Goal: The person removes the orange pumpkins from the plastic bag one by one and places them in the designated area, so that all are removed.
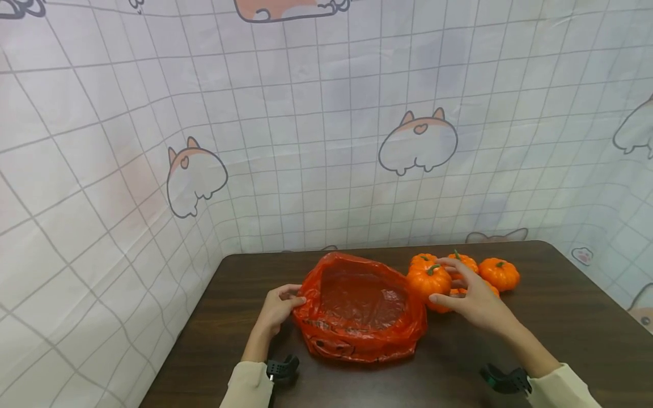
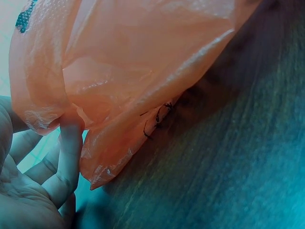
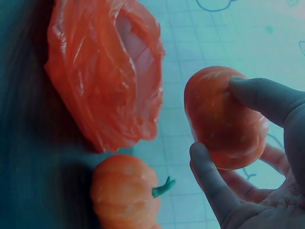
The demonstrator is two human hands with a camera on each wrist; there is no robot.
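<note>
A red plastic bag [image 1: 352, 344] stands on the table with its mouth spread wide. At the bag's left rim, my left hand [image 1: 276, 310] pinches the edge; the left wrist view shows the thumb side partly hidden behind the film [image 2: 40, 90]. My right hand [image 1: 476, 297] grips a small orange pumpkin [image 1: 427, 282] by its sides, just right of the bag's rim. In the right wrist view this pumpkin [image 3: 221, 117] is held between thumb and fingers, above the table. Several more pumpkins [image 1: 499, 274] lie behind and under the right hand, some partly covered.
The dark wooden table [image 1: 245, 272] has its far edge against a white gridded cloth [image 1: 326, 187] printed with cartoon animals. Another pumpkin [image 3: 124, 191] with a green stem sits close to the bag in the right wrist view. Black straps [image 1: 282, 368] circle both wrists.
</note>
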